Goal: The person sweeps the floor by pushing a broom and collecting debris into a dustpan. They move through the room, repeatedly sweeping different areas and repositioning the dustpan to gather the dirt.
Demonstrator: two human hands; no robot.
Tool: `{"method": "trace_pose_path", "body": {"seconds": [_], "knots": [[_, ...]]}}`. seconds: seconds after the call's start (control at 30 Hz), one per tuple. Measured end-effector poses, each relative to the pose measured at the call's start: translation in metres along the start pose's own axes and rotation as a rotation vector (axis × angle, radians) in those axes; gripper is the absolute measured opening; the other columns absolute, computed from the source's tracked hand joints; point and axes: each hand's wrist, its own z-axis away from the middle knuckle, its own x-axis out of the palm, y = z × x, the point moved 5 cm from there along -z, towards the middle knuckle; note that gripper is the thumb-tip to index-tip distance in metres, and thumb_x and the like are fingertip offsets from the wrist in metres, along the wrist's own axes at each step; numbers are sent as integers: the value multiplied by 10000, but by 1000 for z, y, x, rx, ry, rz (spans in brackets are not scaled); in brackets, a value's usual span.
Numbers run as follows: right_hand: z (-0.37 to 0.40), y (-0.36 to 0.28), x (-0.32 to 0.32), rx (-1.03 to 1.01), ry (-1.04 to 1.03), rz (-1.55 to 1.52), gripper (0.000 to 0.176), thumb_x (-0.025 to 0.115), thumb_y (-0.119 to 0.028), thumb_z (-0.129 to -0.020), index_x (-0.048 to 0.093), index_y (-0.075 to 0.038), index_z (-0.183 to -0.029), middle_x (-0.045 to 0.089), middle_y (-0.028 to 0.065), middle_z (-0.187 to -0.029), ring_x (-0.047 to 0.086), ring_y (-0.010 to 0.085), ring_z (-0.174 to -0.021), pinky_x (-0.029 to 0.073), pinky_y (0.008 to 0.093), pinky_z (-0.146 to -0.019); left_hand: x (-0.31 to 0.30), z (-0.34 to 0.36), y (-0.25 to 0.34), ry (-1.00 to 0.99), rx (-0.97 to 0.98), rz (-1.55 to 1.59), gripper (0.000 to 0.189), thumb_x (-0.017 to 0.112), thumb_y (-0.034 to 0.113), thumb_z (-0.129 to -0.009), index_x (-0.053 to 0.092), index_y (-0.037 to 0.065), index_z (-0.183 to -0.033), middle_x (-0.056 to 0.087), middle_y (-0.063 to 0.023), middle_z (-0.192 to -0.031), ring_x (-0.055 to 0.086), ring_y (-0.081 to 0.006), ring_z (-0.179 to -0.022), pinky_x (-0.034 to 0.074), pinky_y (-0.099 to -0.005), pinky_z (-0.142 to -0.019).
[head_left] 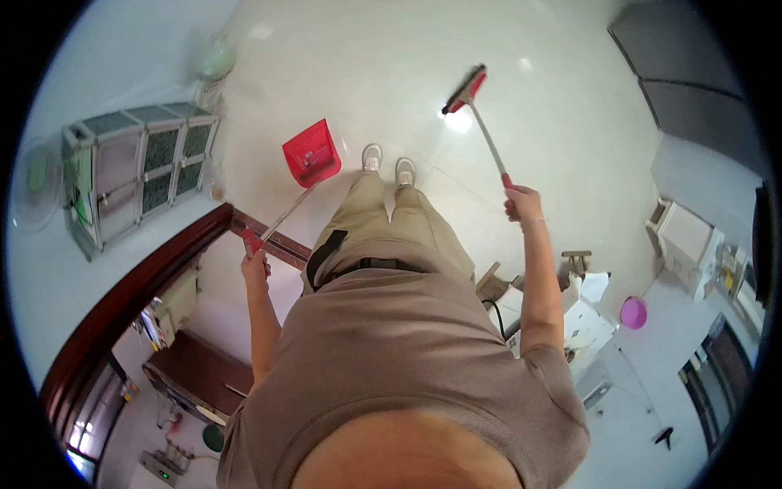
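Note:
My left hand [257, 266] is closed around the red grip of a long-handled dustpan [312, 153]. The dustpan's red scoop rests on the pale floor, left of my shoes, with something dark near its base that I cannot make out. In my right hand [523, 204], fingers wrapped round its red handle end, is a broom [487, 134]. Its red head with dark bristles is out ahead on the right, at the floor, slightly blurred. Broom and dustpan are well apart.
A glass-doored cabinet [147, 167] stands along the left wall. Behind my left side is a dark wooden door frame [138, 297]. Grey panels [684, 65] are at the upper right. To the right are a white cabinet [686, 244], a pink basin [633, 312] and a small stool [577, 259].

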Motion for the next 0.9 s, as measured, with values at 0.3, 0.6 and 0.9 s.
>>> {"method": "trace_pose_path", "body": {"seconds": [0.3, 0.6, 0.9], "knots": [[-6, -12, 107, 32, -257, -105, 364, 591, -52, -712, 517, 15, -1062, 537, 77, -600, 498, 141, -431, 349, 263, -343, 51, -39, 95, -209, 180, -82, 322, 549, 97, -732, 585, 2, -1038, 424, 16, -529, 368, -71, -347, 274, -210, -316], [-40, 15, 103, 140, -218, 65, 315, 599, -67, -701, 575, 11, -1005, 545, 84, -578, 496, 144, -417, 334, 275, -337, 79, -78, 144, -253, 263, -404, 280, 569, 132, -716, 602, 28, -974, 417, 22, -528, 374, -77, -347, 294, -229, -319], [-38, 69, -95, 242, 146, -76, 61, 579, -49, -689, 579, 0, -726, 511, 80, -517, 471, 157, -391, 318, 302, -330, 165, -32, 188, -335, 420, -637, 313, 552, 130, -716, 586, 13, -1005, 443, 19, -526, 389, -72, -361, 305, -229, -335]]}}
